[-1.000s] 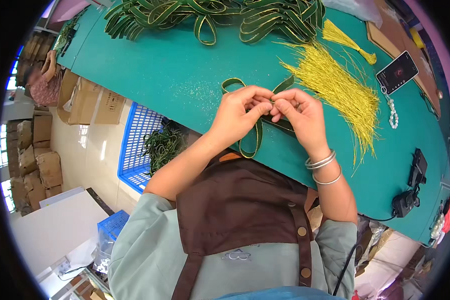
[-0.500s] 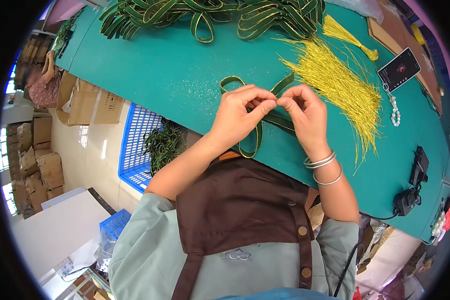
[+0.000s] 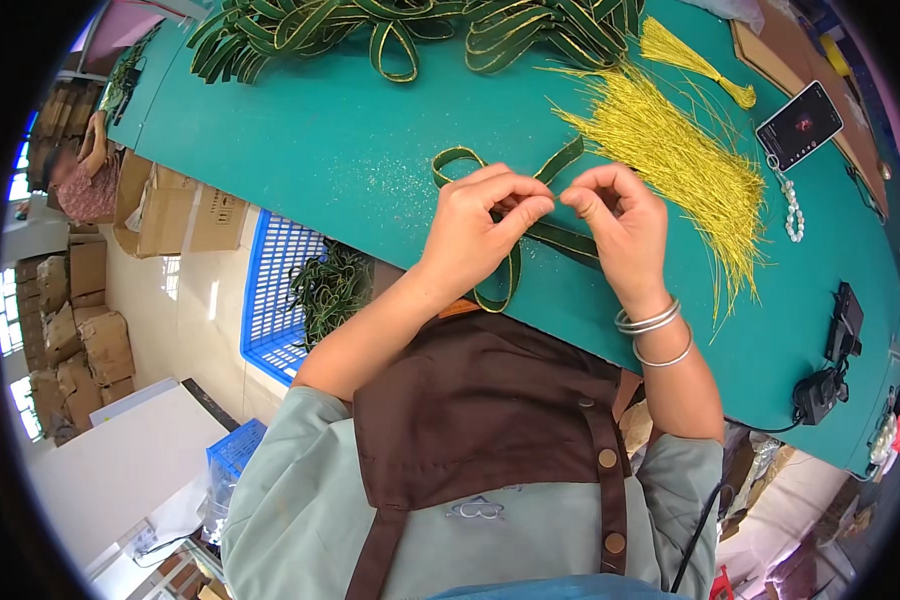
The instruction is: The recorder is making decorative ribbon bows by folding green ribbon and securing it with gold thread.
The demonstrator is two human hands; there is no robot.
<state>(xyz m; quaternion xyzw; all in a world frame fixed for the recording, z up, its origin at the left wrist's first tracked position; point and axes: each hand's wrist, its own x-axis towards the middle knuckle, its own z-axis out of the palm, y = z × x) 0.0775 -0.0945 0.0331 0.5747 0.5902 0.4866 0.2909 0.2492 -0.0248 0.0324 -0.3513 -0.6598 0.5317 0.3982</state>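
My left hand (image 3: 482, 222) pinches a green ribbon (image 3: 561, 160) with gold edges near its middle. Loops and tails of that ribbon stick out around the fingers, above the green table. Just to the right, my right hand (image 3: 625, 225) has thumb and forefinger pinched together, a small gap away from the left fingertips. Whatever it grips is too thin or hidden to make out. Beyond the right hand, a spread of thin gold wire ties (image 3: 680, 165) lies on the table, with a tied gold bundle (image 3: 695, 62) behind it.
Green-and-gold ribbon loops (image 3: 540, 35) are heaped along the far edge. A phone (image 3: 799, 126) with a beaded strap and a black adapter (image 3: 820, 395) lie at the right. Below the table's left edge stands a blue basket (image 3: 270, 290) of ribbon pieces (image 3: 335, 295). Another person (image 3: 85, 180) is by cardboard boxes (image 3: 185, 210).
My right hand has drawn slightly to the right, and its fingertips have parted from the left ones. The left hand keeps its pinch on the ribbon.
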